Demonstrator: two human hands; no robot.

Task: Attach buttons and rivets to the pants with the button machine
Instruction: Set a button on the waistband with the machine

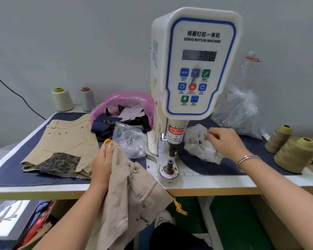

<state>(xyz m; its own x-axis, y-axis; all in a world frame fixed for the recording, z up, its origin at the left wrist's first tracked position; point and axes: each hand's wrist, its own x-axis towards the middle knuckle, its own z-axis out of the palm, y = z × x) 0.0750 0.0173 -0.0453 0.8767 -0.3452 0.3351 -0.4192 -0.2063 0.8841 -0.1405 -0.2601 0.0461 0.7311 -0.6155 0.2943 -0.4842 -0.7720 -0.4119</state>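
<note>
Denim-covered table [224,183], left hand [102,159] gripping twill pants [134,192]

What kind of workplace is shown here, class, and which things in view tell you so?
Most likely a small garment workshop. A servo button machine stands on the table, thread cones sit at the back, and the left hand grips khaki pants.

One button machine [193,69], two pants [61,147], four thread cones [62,99], four plastic bags [130,141], one bottle [248,69]

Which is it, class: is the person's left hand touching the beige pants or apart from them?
Touching. The head view shows the left hand gripping the beige pants at their top edge.
</note>
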